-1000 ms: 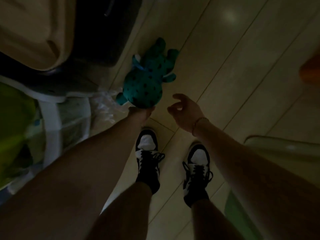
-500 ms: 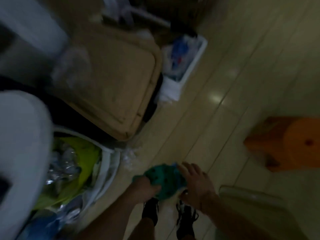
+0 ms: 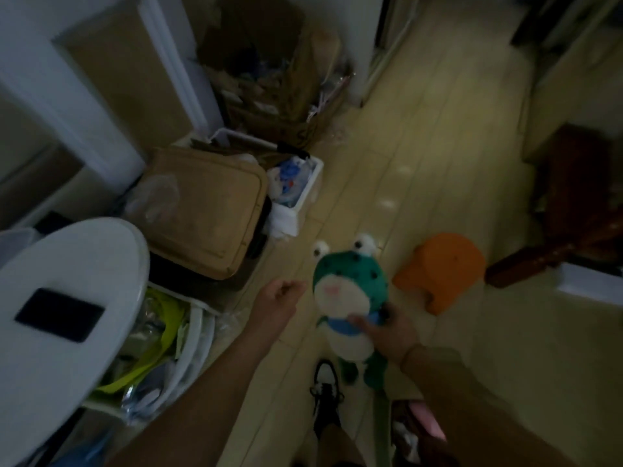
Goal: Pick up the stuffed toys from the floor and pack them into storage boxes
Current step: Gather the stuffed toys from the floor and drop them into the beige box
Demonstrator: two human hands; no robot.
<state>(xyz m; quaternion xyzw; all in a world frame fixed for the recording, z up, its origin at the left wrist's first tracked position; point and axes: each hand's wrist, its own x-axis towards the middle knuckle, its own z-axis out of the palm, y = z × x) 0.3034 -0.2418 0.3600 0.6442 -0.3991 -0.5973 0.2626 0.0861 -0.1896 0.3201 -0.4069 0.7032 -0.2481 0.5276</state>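
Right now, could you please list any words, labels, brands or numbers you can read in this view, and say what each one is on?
None can be read.
Cardboard box: dark marks low on its side, too blurred to read.
Frog toy in the right hand: no lettering shows.
Orange stool: no lettering shows.
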